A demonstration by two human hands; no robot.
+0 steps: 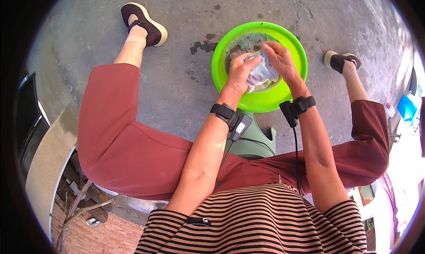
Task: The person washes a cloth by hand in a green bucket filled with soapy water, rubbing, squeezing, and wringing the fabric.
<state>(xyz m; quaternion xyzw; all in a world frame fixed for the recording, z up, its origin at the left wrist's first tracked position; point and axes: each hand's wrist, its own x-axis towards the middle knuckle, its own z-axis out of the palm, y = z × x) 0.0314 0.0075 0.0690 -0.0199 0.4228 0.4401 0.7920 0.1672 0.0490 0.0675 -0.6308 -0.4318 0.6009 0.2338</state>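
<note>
A bright green plastic basin (pixel 259 103) stands on the floor before me, with soapy water and wet cloth in it. Over the basin, both hands grip one wet, light-coloured cloth (pixel 262 71) with bluish and pinkish patches. My left hand (pixel 240 69) pinches its left side between thumb and fingers. At the cloth's upper right, my right hand (pixel 280 58) holds the edge with bent fingers. Behind the hands, other cloth lies partly under suds; its shape is hard to make out. Each wrist wears a black strap with a small cabled device.
Between my legs is a green plastic stool (pixel 254 121), just below the basin. Wet spots mark the concrete floor (pixel 179 88) left of the basin. Dry branches (pixel 78 201) and wood lie at lower left. A blue object (pixel 407 108) and a plastic bottle (pixel 389 109) are at far right.
</note>
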